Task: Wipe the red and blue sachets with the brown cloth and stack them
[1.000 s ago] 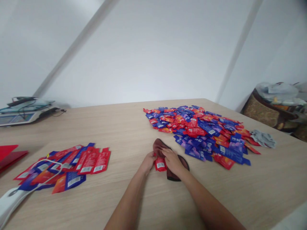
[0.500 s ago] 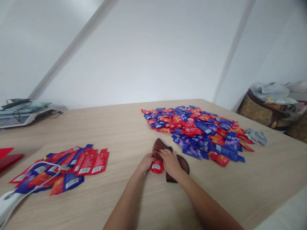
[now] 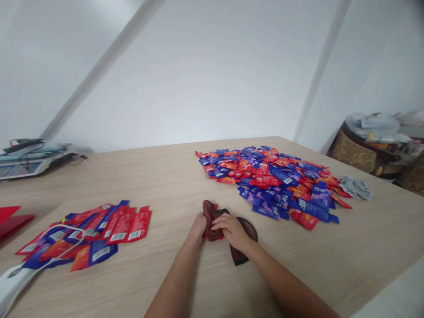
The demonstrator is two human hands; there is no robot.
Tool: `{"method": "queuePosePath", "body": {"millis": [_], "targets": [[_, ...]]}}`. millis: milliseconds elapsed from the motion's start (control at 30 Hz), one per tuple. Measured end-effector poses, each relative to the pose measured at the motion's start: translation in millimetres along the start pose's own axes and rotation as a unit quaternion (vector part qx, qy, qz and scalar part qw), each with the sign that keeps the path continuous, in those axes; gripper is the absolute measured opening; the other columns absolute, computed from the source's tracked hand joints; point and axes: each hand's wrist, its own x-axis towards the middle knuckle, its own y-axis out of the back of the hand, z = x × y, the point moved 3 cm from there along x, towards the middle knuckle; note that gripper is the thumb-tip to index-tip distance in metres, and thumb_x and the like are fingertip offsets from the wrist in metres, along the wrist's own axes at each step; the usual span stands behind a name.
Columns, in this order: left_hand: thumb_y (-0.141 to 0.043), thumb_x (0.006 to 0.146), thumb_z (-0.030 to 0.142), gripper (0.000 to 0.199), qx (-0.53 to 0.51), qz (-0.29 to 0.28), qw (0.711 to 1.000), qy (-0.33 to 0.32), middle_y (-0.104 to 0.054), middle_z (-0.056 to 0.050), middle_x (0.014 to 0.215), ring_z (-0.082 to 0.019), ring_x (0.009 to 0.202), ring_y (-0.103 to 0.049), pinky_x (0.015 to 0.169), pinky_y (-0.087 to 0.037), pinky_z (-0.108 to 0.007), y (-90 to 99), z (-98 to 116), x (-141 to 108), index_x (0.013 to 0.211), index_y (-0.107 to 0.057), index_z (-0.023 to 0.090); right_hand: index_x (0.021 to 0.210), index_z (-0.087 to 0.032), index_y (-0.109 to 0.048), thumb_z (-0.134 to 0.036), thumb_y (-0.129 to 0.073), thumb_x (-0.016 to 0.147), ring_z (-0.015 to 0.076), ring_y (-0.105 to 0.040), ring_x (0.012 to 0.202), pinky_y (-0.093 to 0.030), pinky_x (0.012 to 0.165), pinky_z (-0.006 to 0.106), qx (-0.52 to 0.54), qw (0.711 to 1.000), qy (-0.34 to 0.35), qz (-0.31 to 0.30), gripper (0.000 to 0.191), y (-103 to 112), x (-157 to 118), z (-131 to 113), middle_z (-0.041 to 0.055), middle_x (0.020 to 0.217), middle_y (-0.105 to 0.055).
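A dark maroon cloth with black edging (image 3: 250, 229) lies bunched on the table between my hands, its right part spread out with a rounded lobe. Under its left part a red packet (image 3: 216, 206) shows only at its edges. My left hand (image 3: 198, 225) is closed on the left edge of the cloth; whether it also grips the packet is hidden. My right hand (image 3: 232, 227) is closed on the middle of the cloth, fingers bent toward the left hand.
A large heap of red and blue packets (image 3: 265, 176) lies back right, beside a grey glove (image 3: 355, 188). More packets (image 3: 121, 225) lie left, near a white-handled item (image 3: 15, 278). A scale (image 3: 29, 165) stands back left. Red folded pieces (image 3: 15, 223) sit at the left edge.
The cloth's left part has come down over the red packet and covers most of it. Its right part has turned slightly toward me. My right hand has shifted a little left.
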Motion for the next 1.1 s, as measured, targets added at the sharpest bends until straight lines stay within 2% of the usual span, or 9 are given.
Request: {"method": "queuePosePath", "body": {"millis": [167, 233, 300, 367, 500, 667, 800, 967, 1100], "targets": [[-0.057, 0.068, 0.026, 0.014, -0.02, 0.033, 0.998, -0.052, -0.059, 0.0, 0.056, -0.012, 0.053, -0.052, 0.058, -0.043, -0.024, 6.0, 6, 3, 0.06, -0.055, 0.015, 0.072, -0.03, -0.074, -0.002, -0.035, 0.058, 0.0138, -0.061, 0.088, -0.036, 0.095, 0.033, 0.048, 0.992, 0.028, -0.109, 0.051, -9, -5, -10, -0.0064, 0.085, -0.073], [-0.053, 0.073, 0.03, 0.016, -0.012, 0.077, 0.992, -0.094, -0.062, -0.002, 0.064, -0.013, 0.058, -0.054, 0.062, -0.044, -0.025, 18.1, 14, 3, 0.067, -0.057, 0.015, 0.071, -0.029, -0.074, -0.002, -0.035, 0.055, 0.0141, -0.062, 0.086, -0.038, 0.093, 0.031, 0.073, 0.991, 0.017, -0.113, 0.05, -9, -5, -5, -0.0054, 0.083, -0.073], [-0.046, 0.078, 0.033, 0.023, 0.058, 0.129, 0.98, -0.14, -0.065, -0.006, 0.072, -0.016, 0.064, -0.057, 0.066, -0.044, -0.026, 33.2, 29, -1, 0.076, -0.06, 0.014, 0.07, -0.027, -0.074, -0.004, -0.035, 0.052, 0.0154, -0.063, 0.084, -0.043, 0.088, 0.031, 0.09, 0.994, -0.012, -0.061, 0.049, -1, -3, 8, -0.0034, 0.081, -0.073], [-0.041, 0.084, 0.035, 0.03, 0.195, 0.159, 0.951, -0.181, -0.068, -0.009, 0.083, -0.019, 0.074, -0.06, 0.07, -0.042, -0.028, 43.1, 48, -10, 0.088, -0.062, 0.015, 0.069, -0.025, -0.074, -0.007, -0.035, 0.051, 0.0176, -0.064, 0.083, -0.047, 0.084, 0.032, 0.095, 0.993, -0.061, 0.042, 0.047, 12, -1, 28, -0.0008, 0.081, -0.073], [-0.036, 0.088, 0.04, 0.037, 0.443, 0.129, 0.869, -0.177, -0.069, -0.013, 0.093, -0.024, 0.086, -0.062, 0.076, -0.04, -0.031, 33.1, 77, -28, 0.097, -0.065, 0.019, 0.089, -0.02, -0.073, -0.009, -0.035, 0.054, 0.0215, -0.063, 0.096, -0.048, 0.088, 0.037, 0.157, 0.946, -0.14, 0.247, 0.052, 36, -2, 67, 0.0038, 0.098, -0.071], [-0.026, 0.091, 0.039, 0.045, 0.541, 0.064, 0.827, -0.143, -0.068, -0.015, 0.098, -0.024, 0.093, -0.062, 0.079, -0.041, -0.03, 11.0, 78, -28, 0.097, -0.064, 0.016, 0.094, -0.02, -0.07, -0.009, -0.037, 0.056, 0.0234, -0.058, 0.106, -0.04, 0.098, 0.041, 0.165, 0.932, -0.144, 0.288, 0.051, 37, -6, 81, 0.004, 0.106, -0.068], [-0.042, 0.084, 0.041, 0.039, 0.613, 0.045, 0.787, -0.061, -0.067, -0.017, 0.101, -0.026, 0.094, -0.062, 0.077, -0.044, -0.031, 11.8, 55, -19, 0.101, -0.062, 0.012, 0.103, -0.022, -0.067, -0.008, -0.039, 0.062, 0.0217, -0.053, 0.113, -0.035, 0.103, 0.041, 0.132, 0.947, -0.112, 0.271, 0.052, 27, -4, 62, 0.0034, 0.114, -0.064], [-0.047, 0.08, 0.029, 0.034, 0.53, -0.043, 0.837, -0.127, -0.066, -0.013, 0.108, -0.021, 0.098, -0.061, 0.077, -0.044, -0.025, -6.5, 39, -17, 0.108, -0.061, 0.016, 0.124, -0.023, -0.053, -0.005, -0.038, 0.072, 0.0178, -0.044, 0.123, -0.032, 0.103, 0.038, -0.012, 0.992, -0.048, 0.115, 0.057, 2, 7, 18, 0.0038, 0.132, -0.052], [-0.047, 0.078, 0.029, 0.03, 0.498, -0.07, 0.855, -0.125, -0.069, -0.011, 0.099, -0.021, 0.089, -0.063, 0.072, -0.044, -0.026, -10.4, 33, -12, 0.099, -0.065, 0.016, 0.123, -0.02, -0.054, -0.004, -0.039, 0.075, 0.0183, -0.043, 0.122, -0.031, 0.099, 0.037, -0.141, 0.988, -0.055, 0.007, 0.052, -6, 15, 13, 0.0065, 0.131, -0.054]]}}
